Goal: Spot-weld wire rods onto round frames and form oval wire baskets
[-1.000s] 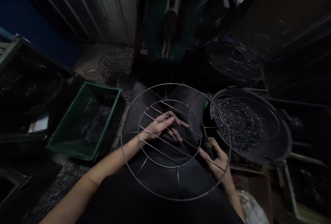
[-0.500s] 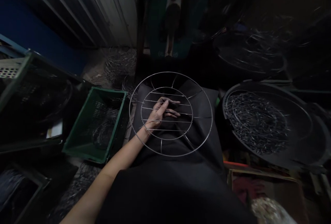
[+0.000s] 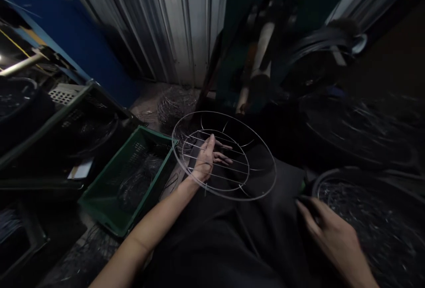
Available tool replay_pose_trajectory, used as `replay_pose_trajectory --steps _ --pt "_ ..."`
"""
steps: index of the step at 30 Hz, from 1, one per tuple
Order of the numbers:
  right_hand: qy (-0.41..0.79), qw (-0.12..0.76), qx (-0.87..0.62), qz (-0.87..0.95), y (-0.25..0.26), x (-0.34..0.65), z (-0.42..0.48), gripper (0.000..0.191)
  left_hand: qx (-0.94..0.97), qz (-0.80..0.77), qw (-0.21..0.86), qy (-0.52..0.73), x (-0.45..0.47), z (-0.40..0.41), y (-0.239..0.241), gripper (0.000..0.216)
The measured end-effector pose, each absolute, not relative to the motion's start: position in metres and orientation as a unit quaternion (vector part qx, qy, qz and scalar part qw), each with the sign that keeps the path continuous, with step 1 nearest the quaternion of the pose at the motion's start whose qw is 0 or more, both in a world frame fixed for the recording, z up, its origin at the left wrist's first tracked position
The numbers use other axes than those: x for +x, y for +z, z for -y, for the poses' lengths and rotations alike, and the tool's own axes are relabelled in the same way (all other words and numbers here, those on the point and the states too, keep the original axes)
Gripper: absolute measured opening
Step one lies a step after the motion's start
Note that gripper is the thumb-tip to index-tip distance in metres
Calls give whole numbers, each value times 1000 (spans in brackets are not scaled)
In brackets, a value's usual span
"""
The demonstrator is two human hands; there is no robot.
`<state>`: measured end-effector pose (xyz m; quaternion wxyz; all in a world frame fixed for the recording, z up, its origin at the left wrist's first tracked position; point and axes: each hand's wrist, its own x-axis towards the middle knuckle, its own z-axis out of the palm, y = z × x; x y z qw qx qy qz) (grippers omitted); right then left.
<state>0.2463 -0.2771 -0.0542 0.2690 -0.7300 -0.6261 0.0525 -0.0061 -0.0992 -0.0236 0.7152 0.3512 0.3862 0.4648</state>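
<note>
Head view: L hand (image 3: 206, 160) fingers hooked thru round grey wire grill frame (image 3: 239, 169), gripping inner bars; frame tilted, held above dark lap, just beside green plastic crate (image 3: 109, 164). R hand (image 3: 332, 235) blurred, near black round tub (image 3: 332, 173); its grip: can't tell.

- Frame (image 3: 237, 165): a round guard of thin bare wire; an outer ring, a smaller inner ring, short spokes joining them, straight wires crossing the middle; held up over the dark lap, tilted, far edge higher; the left hand (image 3: 206, 158) grips it at the inner ring's left side, fingers threaded between the cross wires.
- Tub (image 3: 319, 180): dark, round, blurred; low right, beside the right hand (image 3: 327, 228).
</note>
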Motion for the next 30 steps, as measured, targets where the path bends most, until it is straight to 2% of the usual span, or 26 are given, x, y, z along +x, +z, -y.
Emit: replay_pose_trajectory --steps 5,12,14,19,24,30 --pt "42 301 -660 687 -32 208 171 40 357 -396 711 459 3 58 -1 43" --pt "152 355 -689 614 -34 221 134 36 418 -348 702 460 23 19 28 31" --pt "195 400 -698 561 -32 227 118 37 424 -341 703 459 28 13 31 29" --pt "280 538 -632 482 -31 228 68 41 442 -332 694 461 27 14 9 34" --pt "322 587 -588 454 -35 215 38 39 438 -312 712 452 21 13 -20 37" --pt "279 621 -594 429 -31 201 27 31 445 -275 734 432 16 2 -25 34"
